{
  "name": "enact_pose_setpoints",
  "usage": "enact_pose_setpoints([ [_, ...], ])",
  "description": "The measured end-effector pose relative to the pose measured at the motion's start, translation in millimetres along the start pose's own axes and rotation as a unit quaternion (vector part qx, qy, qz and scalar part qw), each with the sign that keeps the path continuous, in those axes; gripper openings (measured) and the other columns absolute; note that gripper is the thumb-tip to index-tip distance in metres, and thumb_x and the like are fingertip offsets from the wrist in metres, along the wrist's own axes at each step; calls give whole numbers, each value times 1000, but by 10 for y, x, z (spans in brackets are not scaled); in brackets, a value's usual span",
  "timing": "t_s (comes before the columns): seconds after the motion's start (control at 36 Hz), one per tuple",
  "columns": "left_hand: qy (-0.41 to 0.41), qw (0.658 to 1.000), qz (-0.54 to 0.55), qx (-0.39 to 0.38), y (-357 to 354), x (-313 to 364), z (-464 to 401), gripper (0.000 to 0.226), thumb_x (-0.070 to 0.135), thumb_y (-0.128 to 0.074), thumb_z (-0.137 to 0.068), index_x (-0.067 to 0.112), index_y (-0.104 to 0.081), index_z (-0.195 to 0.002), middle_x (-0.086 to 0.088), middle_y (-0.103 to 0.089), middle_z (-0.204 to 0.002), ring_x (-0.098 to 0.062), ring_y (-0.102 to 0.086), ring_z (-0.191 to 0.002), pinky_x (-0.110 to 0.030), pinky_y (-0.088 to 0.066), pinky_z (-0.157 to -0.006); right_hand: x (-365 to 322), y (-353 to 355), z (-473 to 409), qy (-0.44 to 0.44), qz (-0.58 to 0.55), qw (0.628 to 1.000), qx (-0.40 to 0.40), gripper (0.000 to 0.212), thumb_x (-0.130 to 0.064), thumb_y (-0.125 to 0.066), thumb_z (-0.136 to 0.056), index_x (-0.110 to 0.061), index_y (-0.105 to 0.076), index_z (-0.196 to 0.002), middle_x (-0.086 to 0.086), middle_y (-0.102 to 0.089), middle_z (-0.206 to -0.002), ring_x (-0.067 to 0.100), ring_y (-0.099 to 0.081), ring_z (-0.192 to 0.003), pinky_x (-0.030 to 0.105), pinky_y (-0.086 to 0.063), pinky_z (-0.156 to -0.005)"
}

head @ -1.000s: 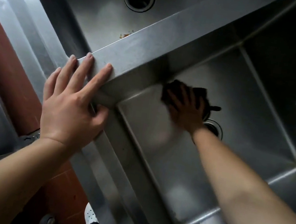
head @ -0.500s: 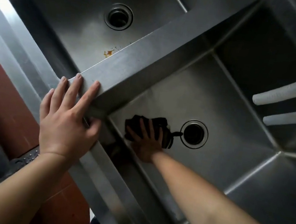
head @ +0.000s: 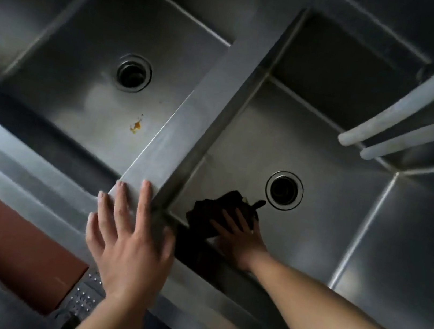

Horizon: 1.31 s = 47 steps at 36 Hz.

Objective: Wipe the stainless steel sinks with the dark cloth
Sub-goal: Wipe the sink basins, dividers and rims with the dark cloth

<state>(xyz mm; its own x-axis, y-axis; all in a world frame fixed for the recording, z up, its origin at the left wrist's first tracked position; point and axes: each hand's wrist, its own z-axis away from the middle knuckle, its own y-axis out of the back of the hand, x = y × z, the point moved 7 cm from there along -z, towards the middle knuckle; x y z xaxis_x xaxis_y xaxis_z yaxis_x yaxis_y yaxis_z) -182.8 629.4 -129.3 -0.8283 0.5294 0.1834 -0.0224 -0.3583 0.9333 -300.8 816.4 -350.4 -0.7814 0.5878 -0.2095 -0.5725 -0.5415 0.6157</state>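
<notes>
Nearest the camera, the left hand [head: 128, 238] lies flat with straight, spread fingers on the front end of the brushed steel divider [head: 222, 86] that separates the two basins; it holds nothing and seems only to brace the body. Just right of that divider and lower, inside the right-hand stainless steel sink [head: 342, 225], the right hand [head: 238, 238] presses the crumpled dark cloth [head: 214, 212] against the basin floor with extended fingers laid over it, not curled round it. The cloth sits in the corner where the divider wall meets the front wall, spreading from the fingertips toward the divider; its long axis runs roughly from that corner out toward the round black drain [head: 284, 190], where a thin dark tail points, just short of the rim. The right hand is clearly the nearer one to the cloth, so the next stroke probably belongs to it. Beyond the divider, the left-hand steel sink [head: 66, 51] has an orange stain [head: 135, 125] on its floor close to the divider, likely unwiped
</notes>
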Motion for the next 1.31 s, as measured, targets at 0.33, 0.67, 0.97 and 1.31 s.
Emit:
enact_pose_setpoints([
  [0.33,-371,928,-24,-9,257,1555,-1660,69,38,-37,-101,29,-2,-159,-5,11,-167,-28,17,-152,-38,14,-121,251,568,-820,-205,-178,943,191,76,-73,-27,-90,-50,16,-148,-11,28,-155,25,32,-142,57,16,-112],
  [0.67,-363,930,11,57,211,1746,-1839,59,31,-42,-100,14,-31,-155,-12,-29,-161,-29,-18,-152,-38,-9,-124,1339,2125,-1653,-226,-235,925,196,85,-44,-52,-93,-47,8,-152,-7,17,-164,29,22,-149,63,5,-117],
  [0.97,-354,932,7,71,265,1775,-1867,68,18,-46,-85,14,-38,-152,-13,-38,-157,-31,-28,-148,-40,-15,-121,1396,2670,-1791,-315,-368,849,208,81,-38,-51,-94,-44,4,-154,-3,18,-164,33,22,-148,71,5,-111],
  [1.31,-356,931,-15,83,286,1815,-1834,74,26,-58,-82,15,-36,-152,-17,-40,-154,-34,-30,-146,-44,-19,-121,1691,2611,-1471,-370,-250,883,146,90,-27,-53,-93,-38,10,-155,1,10,-165,37,4,-151,65,-15,-114],
])
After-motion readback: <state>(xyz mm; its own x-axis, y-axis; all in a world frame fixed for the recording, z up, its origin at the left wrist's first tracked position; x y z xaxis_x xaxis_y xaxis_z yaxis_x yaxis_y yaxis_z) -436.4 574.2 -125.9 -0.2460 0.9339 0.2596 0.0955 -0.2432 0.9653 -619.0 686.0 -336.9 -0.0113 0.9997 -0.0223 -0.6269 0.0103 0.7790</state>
